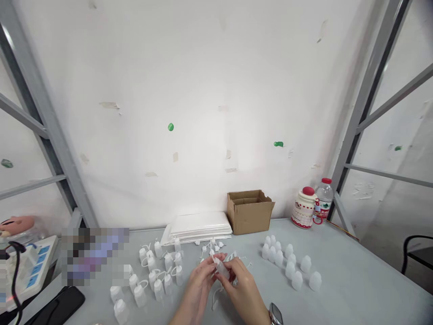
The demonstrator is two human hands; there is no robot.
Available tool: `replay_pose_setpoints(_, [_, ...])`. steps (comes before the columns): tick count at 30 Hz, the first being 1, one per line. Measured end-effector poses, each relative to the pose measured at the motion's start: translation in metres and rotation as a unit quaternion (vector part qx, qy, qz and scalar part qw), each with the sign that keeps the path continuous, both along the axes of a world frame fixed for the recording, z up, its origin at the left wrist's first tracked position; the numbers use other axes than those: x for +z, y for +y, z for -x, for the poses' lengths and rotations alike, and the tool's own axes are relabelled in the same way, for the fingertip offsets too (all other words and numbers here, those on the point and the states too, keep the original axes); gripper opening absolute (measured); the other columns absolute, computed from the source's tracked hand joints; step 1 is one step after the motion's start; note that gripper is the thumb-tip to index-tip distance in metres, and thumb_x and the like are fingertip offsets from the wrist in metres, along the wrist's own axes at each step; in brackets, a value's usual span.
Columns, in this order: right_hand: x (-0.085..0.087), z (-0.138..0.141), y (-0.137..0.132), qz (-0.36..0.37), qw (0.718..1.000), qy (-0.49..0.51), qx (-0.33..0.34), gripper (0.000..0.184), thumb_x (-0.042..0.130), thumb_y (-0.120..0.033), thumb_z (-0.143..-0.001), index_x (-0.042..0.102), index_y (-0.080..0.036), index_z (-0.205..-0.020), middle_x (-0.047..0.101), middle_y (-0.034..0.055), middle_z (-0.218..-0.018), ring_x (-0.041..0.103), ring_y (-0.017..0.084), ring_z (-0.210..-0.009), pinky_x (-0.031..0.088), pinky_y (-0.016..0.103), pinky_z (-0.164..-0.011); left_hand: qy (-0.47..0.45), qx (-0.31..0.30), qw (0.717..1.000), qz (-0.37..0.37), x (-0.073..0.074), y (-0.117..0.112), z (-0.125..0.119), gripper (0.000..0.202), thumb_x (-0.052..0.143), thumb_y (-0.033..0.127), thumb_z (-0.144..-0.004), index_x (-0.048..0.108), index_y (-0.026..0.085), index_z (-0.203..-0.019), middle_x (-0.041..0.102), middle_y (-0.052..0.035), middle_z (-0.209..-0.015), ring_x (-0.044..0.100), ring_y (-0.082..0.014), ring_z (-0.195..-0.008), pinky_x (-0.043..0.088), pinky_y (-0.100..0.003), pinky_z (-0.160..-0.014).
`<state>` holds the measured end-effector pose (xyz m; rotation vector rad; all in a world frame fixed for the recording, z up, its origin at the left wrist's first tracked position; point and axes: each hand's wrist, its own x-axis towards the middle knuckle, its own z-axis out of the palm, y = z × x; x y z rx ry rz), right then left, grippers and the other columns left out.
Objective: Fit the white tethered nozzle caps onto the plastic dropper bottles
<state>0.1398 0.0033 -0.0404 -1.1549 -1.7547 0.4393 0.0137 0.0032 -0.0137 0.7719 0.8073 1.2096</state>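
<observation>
Both my hands meet low in the middle of the view over the grey table. My left hand and my right hand pinch a small clear plastic bottle between their fingertips. A watch sits on my right wrist. To the left stand several small white bottles with loop-tethered caps. On the right a group of capped white bottles stands upright. A few loose caps and nozzles lie just beyond my fingers.
A stack of white bags and an open cardboard box sit by the wall. A patterned mug with a red lid and a water bottle stand at the back right. A black phone lies at the left edge, beside a power strip.
</observation>
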Motion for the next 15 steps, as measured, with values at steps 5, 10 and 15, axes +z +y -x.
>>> replay_pose_setpoints(5, [0.000, -0.001, -0.001, 0.021, 1.000, 0.010, 0.009, 0.021, 0.052, -0.039, -0.081, 0.060, -0.020, -0.077, 0.058, 0.0031, -0.072, 0.053, 0.015, -0.062, 0.045, 0.026, -0.060, -0.001, -0.023, 0.999, -0.029, -0.001, -0.001, 0.000, 0.020, 0.058, 0.023, -0.067, 0.069, 0.016, -0.083, 0.070, -0.0075, -0.090, 0.060, -0.0228, -0.091, 0.043, -0.032, -0.083])
replay_pose_setpoints(10, [0.006, 0.003, -0.003, 0.096, 0.992, 0.078, 0.032, 0.023, 0.058, -0.039, -0.076, 0.062, -0.018, -0.070, 0.058, 0.0024, -0.068, 0.052, 0.016, -0.062, 0.043, 0.026, -0.061, 0.003, -0.013, 1.000, -0.022, 0.000, 0.000, 0.000, 0.021, 0.059, 0.023, -0.065, 0.070, 0.015, -0.081, 0.070, -0.0088, -0.093, 0.059, -0.0231, -0.092, 0.043, -0.031, -0.082])
replay_pose_setpoints(15, [0.010, 0.008, 0.002, 0.257, 0.928, 0.252, 0.100, 0.038, 0.068, -0.052, -0.059, 0.061, -0.015, -0.065, 0.058, -0.0001, -0.058, 0.050, 0.013, -0.048, 0.043, 0.026, -0.050, -0.013, -0.016, 1.000, -0.011, -0.005, 0.001, -0.001, 0.023, 0.056, 0.025, -0.067, 0.070, 0.014, -0.081, 0.070, -0.0090, -0.087, 0.061, -0.0210, -0.079, 0.046, -0.029, -0.066])
